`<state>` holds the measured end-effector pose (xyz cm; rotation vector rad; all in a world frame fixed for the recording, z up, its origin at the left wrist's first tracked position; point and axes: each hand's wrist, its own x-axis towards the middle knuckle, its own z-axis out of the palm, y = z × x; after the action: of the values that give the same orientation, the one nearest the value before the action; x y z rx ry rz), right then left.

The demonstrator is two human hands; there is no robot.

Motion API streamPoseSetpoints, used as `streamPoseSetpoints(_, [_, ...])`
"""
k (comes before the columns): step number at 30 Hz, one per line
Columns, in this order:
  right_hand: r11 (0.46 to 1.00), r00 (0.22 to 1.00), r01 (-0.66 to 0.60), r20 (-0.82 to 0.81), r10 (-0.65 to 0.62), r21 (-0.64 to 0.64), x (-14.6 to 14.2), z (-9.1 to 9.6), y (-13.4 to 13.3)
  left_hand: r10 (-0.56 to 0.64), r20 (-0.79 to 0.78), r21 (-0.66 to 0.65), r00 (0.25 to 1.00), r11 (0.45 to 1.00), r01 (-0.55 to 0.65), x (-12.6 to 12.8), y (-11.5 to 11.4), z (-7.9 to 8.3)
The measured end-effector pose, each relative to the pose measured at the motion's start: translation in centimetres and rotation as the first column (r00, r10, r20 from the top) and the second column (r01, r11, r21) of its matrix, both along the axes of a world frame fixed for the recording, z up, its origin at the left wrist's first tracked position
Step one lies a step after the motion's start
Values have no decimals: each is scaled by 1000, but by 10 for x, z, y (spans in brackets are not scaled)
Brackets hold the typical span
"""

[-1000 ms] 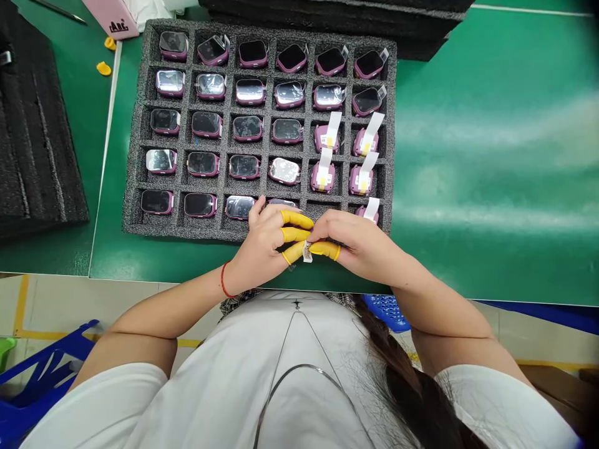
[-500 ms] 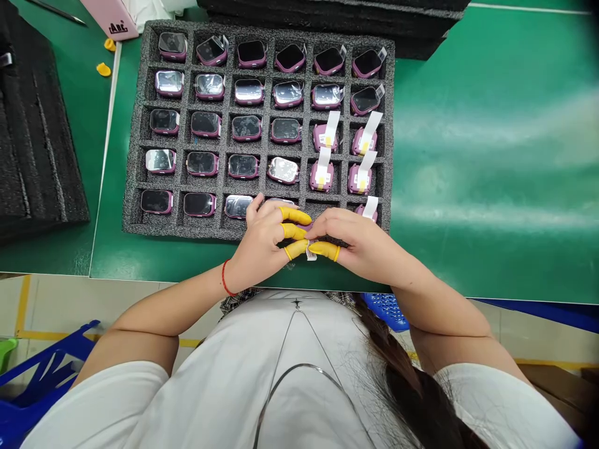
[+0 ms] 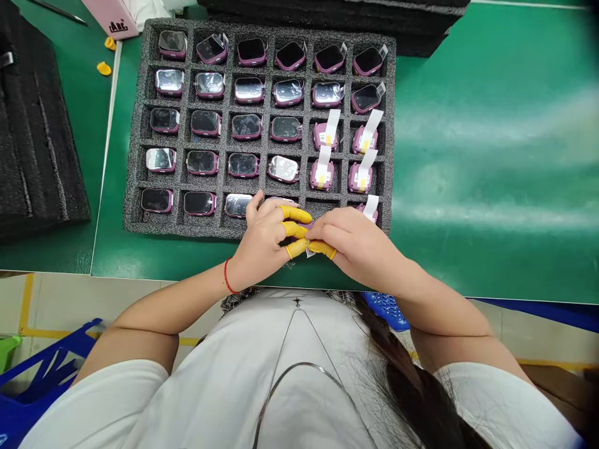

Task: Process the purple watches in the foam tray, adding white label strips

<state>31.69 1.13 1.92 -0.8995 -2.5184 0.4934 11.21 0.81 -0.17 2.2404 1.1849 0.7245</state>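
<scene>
Over the front edge of the black foam tray (image 3: 206, 232), my left hand (image 3: 264, 240) is closed around a purple smartwatch (image 3: 307, 225), mostly hidden by fingers. Yellow finger cots cover its thumb and two fingers. My right hand (image 3: 360, 246), with a yellow cot on the thumb, pinches at a small white label (image 3: 310, 252) on the near side of this watch. Just beyond, several purple watches, such as this face-down watch (image 3: 322, 176), carry white strips on their backs. Other watches, like this face-up watch (image 3: 199, 204), fill most compartments.
Stacked black foam trays (image 3: 337, 25) stand behind, and another foam stack (image 3: 37, 137) is at left. A pink box (image 3: 110, 15) and loose yellow finger cots (image 3: 103, 68) lie at the back left. The green tabletop (image 3: 491, 174) extends to the right.
My right thumb and fingers have drawn in slightly toward the left hand, and less of the white label shows. My left hand stays in nearly the same place, holding the watch.
</scene>
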Motion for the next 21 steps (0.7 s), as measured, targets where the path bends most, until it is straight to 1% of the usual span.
streamPoseSetpoints(4, [990,1000,29,2,-29,137,-2,0,-1,-1,11,-8,1000,1000,1,1,0,0])
streamPoseSetpoints(7, [980,1000,16,14,-19,198,-3,0,-3,7,21,-25,1000,1000,-6,2,0,1])
streamPoseSetpoints(9, [977,999,7,46,-18,215,-1,5,-4,8,28,-34,1000,999,-7,2,1,1])
streamPoseSetpoints(11, [985,1000,9,18,-12,174,5,12,-4,1,29,-41,1000,999,0,0,1,1])
streamPoseSetpoints(13, [996,992,74,-104,-70,43,13,21,-3,-30,40,-18,999,999,30,-4,1,1])
streamPoseSetpoints(14, [990,974,131,-179,-138,-50,17,25,-1,-61,51,12,997,998,60,-7,1,0])
streamPoseSetpoints(15, [971,946,185,-242,-218,-154,20,27,0,-98,62,48,993,994,95,-10,0,-1])
streamPoseSetpoints(16, [939,912,222,-285,-296,-263,22,28,2,-139,73,83,988,988,133,-13,0,-2])
streamPoseSetpoints(17, [896,882,235,-304,-359,-377,22,27,4,-180,83,112,980,979,170,-16,-1,-3])
streamPoseSetpoints(19, [785,853,187,-299,-428,-591,18,20,7,-241,107,138,965,964,226,-21,-3,-5])
streamPoseSetpoints(21, [668,848,129,-268,-457,-733,12,10,9,-237,121,138,964,966,220,-22,-5,-7])
